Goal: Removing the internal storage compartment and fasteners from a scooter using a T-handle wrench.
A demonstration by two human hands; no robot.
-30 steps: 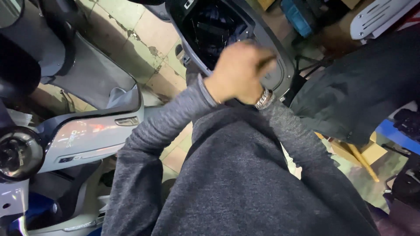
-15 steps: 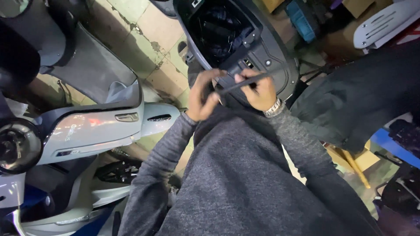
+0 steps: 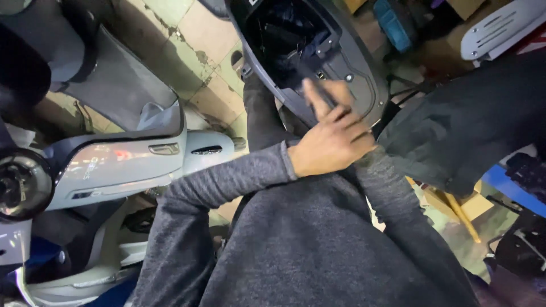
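Observation:
My left hand (image 3: 333, 142) is in the middle of the view, lying over my right hand, which is hidden beneath it; only the right grey sleeve (image 3: 392, 193) shows. A slim dark tool (image 3: 318, 85) sticks out from between the left fingers and points up at the rim of a scooter's open dark compartment (image 3: 296, 40). One left finger lies stretched along the tool. The hands rest against the compartment's grey lower edge (image 3: 358, 85).
A pale blue-grey scooter (image 3: 131, 159) stands at the left, with its round headlight (image 3: 20, 185) at the far left. A dark cloth-covered shape (image 3: 472, 125) lies at the right. A cracked tile floor (image 3: 193, 40) shows above, and a white panel (image 3: 500, 28) is at the top right.
My left hand has moved right, from beside the right hand to on top of it. The tool, held crosswise before, now points up towards the compartment.

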